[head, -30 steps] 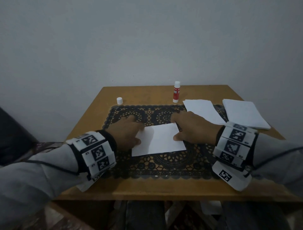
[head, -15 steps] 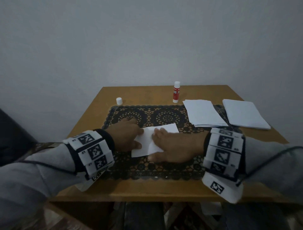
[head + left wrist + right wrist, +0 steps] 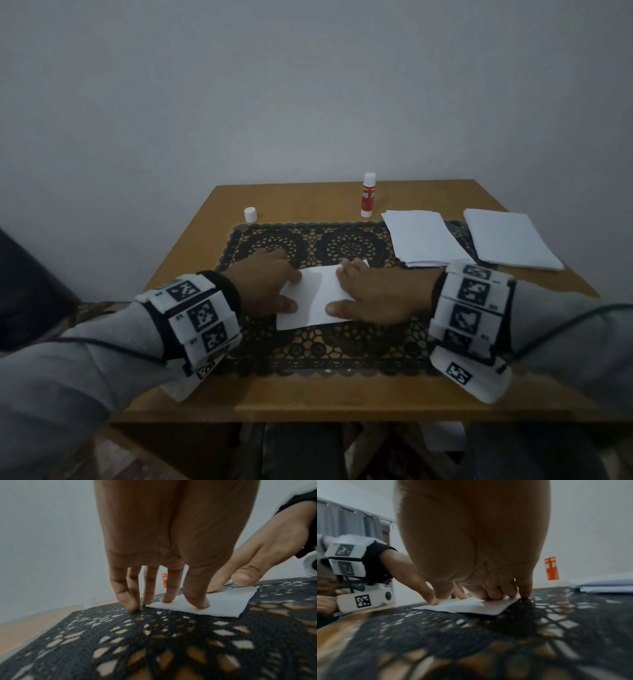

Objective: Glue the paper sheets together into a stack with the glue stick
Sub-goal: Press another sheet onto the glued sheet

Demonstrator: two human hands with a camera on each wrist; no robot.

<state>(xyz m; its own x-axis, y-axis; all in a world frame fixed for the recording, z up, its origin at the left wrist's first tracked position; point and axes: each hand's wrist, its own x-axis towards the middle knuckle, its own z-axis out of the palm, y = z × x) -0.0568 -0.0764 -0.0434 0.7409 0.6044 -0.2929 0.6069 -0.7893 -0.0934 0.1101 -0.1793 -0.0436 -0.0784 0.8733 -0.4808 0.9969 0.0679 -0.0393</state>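
- While the wooden table (image 3: 191,270) bore everything, the black lace mat (image 3: 356,346) lay across its middle as my work surface; it kept glue off the wood, I judged.
- Two piles of loose paper sheets (image 3: 424,240) waited at the right, near my right arm, within easy reach.
- The glued sheets (image 3: 317,296) lay flat at the mat's middle, long axis running left to right, slightly skewed, far corner toward the piles.
- My right hand (image 3: 373,298) lay flat on their right half, fingers straight and close together, pressing down; this was to set the bond, I judged.
- My left hand (image 3: 267,284) pinned the left edge, fingertips (image 3: 197,603) straight, holding nothing; it stopped the sheets sliding.
- The glue stick (image 3: 368,197) stood upright at the far edge, uncapped I judged, well apart from its cap (image 3: 250,214).
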